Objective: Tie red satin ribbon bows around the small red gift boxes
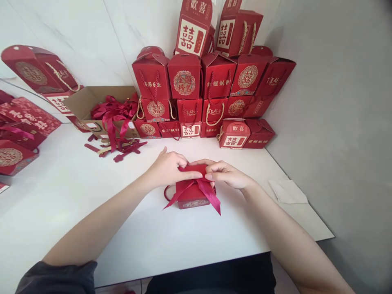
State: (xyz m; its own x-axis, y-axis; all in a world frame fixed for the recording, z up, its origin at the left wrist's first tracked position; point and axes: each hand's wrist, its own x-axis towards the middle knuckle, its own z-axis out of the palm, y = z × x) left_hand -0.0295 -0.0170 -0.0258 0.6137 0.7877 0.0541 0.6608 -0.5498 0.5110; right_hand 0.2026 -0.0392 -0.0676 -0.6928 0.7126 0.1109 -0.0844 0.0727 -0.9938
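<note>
A small red gift box (191,196) stands on the white table (92,212) in front of me. A dark red ribbon (208,195) is tied over its top, its tails hanging down the front. My left hand (167,168) rests on the box top, fingers closed on the ribbon knot. My right hand (225,173) comes in from the right, fingers pinched on the same ribbon at the knot. Both hands touch each other over the box.
Stacked red gift boxes (211,90) line the back wall. A cardboard box (82,104) full of red ribbons (114,112) sits at the back left, loose red strips (122,148) before it. More red boxes (18,134) lie far left. A white tissue (288,192) lies right.
</note>
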